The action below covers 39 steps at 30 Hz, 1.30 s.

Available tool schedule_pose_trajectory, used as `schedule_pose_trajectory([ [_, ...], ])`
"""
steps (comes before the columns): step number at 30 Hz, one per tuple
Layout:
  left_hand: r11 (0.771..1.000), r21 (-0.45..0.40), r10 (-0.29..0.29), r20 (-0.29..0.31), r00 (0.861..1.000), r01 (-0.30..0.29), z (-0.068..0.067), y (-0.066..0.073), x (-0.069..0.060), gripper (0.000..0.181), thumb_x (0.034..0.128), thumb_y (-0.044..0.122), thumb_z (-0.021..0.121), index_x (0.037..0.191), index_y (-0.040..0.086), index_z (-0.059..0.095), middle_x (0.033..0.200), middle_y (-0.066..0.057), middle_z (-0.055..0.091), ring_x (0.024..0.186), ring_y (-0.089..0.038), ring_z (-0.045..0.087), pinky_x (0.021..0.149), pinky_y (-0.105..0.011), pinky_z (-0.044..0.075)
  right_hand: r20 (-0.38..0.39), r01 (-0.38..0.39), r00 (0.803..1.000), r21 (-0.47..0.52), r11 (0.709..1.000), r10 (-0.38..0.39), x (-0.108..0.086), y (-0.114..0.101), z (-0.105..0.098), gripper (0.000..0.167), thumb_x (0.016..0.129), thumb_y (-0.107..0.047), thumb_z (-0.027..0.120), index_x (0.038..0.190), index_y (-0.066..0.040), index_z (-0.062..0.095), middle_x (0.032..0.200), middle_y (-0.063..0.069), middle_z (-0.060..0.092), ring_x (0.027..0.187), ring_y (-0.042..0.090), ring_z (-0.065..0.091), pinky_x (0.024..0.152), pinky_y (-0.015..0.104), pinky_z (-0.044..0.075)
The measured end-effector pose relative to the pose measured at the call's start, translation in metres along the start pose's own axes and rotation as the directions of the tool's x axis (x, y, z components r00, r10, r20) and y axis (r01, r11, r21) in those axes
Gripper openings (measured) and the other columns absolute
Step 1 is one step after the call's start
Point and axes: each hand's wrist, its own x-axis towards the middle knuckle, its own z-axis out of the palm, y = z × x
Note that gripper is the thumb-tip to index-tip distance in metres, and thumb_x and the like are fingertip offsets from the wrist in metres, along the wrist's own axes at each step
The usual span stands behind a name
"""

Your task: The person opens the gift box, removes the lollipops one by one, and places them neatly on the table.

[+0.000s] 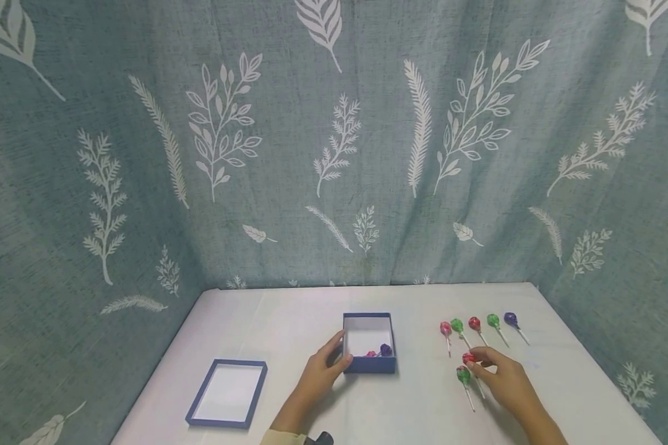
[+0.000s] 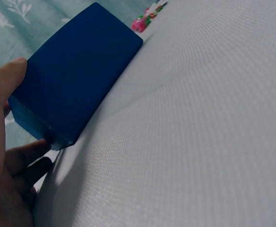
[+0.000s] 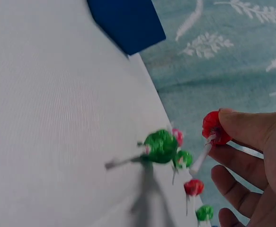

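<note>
My left hand (image 1: 321, 369) grips the left side of a blue box (image 1: 370, 364), thumb at its front corner; in the left wrist view the hand (image 2: 10, 156) is on the end of the box (image 2: 76, 71). Inside the box lie a purple lollipop (image 1: 386, 350) and a pink one (image 1: 371, 354). With thumb and finger, my right hand (image 1: 503, 378) pinches a red lollipop (image 1: 468, 358) by its head; the right wrist view shows this red head (image 3: 212, 126) with its stick pointing down. Beside it a green lollipop (image 1: 464, 374) lies on the table.
Behind the right hand several lollipops lie in a row: pink (image 1: 445, 329), green (image 1: 457, 325), red (image 1: 475, 323), green (image 1: 493, 320) and purple (image 1: 511, 319). A blue-rimmed lid (image 1: 226, 424) lies at the left of the white table (image 1: 289, 315). Patterned curtains (image 1: 289, 247) surround the table.
</note>
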Motion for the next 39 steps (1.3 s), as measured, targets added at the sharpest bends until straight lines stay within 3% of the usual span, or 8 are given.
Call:
schedule_pose_trajectory([
  [17,1.000,-0.004,-0.010,-0.007,1.000,0.010,0.000,0.001,0.000,0.062,0.0932,0.048,0.061,0.150,0.031,0.040,0.143,-0.009,0.051,0.138,-0.035,0.036,0.110,-0.062,0.024,0.042,-0.147,0.988,-0.016,0.989,0.147,-0.005,0.026,-0.002,0.052,0.092,-0.038,0.067,0.124,0.002,0.059,0.114,0.019,0.066,0.110,0.042,0.057,0.088,0.061,0.045],
  [27,1.000,-0.003,0.007,-0.002,1.000,-0.007,0.000,0.000,0.000,0.062,0.0937,0.047,0.061,0.150,0.030,0.040,0.143,-0.010,0.051,0.137,-0.035,0.036,0.110,-0.060,0.025,0.076,-0.147,0.986,-0.021,0.989,0.148,-0.006,0.028,-0.001,0.057,0.093,-0.043,0.064,0.125,0.003,0.058,0.117,0.022,0.064,0.108,0.043,0.059,0.089,0.063,0.043],
  [39,1.000,-0.002,0.000,-0.001,1.000,0.000,0.000,0.002,-0.002,0.062,0.0934,0.047,0.061,0.149,0.031,0.040,0.144,-0.009,0.050,0.138,-0.034,0.035,0.111,-0.060,0.024,0.051,-0.165,0.985,-0.041,0.985,0.167,0.000,0.035,0.008,0.044,0.093,-0.030,0.067,0.119,0.004,0.060,0.107,0.018,0.066,0.108,0.045,0.058,0.089,0.062,0.044],
])
